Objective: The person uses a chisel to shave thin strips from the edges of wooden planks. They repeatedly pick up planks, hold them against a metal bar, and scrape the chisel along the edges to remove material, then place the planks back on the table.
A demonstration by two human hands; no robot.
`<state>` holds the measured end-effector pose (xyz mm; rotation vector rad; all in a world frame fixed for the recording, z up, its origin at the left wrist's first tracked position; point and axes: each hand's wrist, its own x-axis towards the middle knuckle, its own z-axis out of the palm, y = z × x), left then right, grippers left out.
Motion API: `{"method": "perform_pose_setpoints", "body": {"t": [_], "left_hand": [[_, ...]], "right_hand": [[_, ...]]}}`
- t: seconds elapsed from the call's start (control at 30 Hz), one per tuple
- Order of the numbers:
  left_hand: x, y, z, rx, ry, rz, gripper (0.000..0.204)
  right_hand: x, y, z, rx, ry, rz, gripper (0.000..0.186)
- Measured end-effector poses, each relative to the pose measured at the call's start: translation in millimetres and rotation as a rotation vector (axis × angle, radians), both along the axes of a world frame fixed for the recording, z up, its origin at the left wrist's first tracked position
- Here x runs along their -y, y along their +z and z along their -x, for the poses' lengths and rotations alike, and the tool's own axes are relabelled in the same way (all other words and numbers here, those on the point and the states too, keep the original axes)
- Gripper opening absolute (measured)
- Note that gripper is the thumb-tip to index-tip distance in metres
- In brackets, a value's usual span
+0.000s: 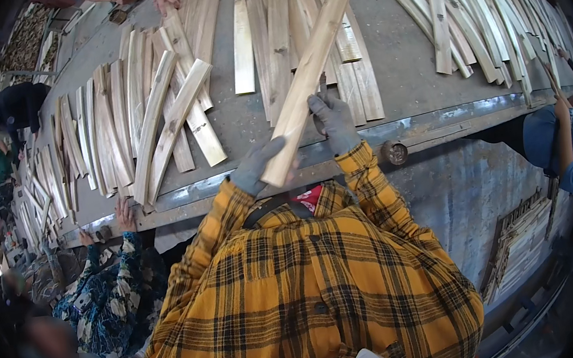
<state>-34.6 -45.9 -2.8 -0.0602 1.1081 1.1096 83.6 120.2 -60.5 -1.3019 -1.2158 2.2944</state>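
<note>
Head view: one pale wooden plank [308, 82] held slantwise above the near side of the table [234, 125], far end over the loose slats [277, 47]. Gray-gloved left hand [252, 166] closed on the near end, thumb on top. Right hand [333, 121] curled at the right edge (small dark object [322, 83] just above; cannot tell what those fingers grip). Judgement: keep the left hold firm, steady the right edge, turn slowly so the far end clears the slats.
</note>
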Motion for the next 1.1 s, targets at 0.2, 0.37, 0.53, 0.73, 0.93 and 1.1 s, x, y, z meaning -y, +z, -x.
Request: {"method": "perform_pose_setpoints", "body": {"t": [0.2,0.37,0.53,0.73,0.93,1.1], "left_hand": [[-91,-39,-3,-0.696,-0.279,-0.322,0.045],[-157,-68,64,-1.682,-0.391,0.325,0.068],[-175,-92,68,-1.662,-0.437,0.432,0.088],[-127,-79,68,-1.521,-0.199,0.238,0.087],[-85,-85,72,-1.604,-0.202,0.302,0.089],[-69,-107,71,-1.66,-0.177,0.442,0.09]], "right_hand": [[-117,-27,-29,0.128,-0.064,-0.199,0.053],[-292,-15,-86,0.681,0.055,-0.914,0.047],[-283,-9,-25,1.056,0.262,-1.227,0.048],[-191,-37,32,1.046,0.555,-1.151,0.067],[-227,-49,-30,0.293,0.167,-0.368,0.044],[-206,-50,-31,0.088,-0.114,-0.063,0.042]]}}
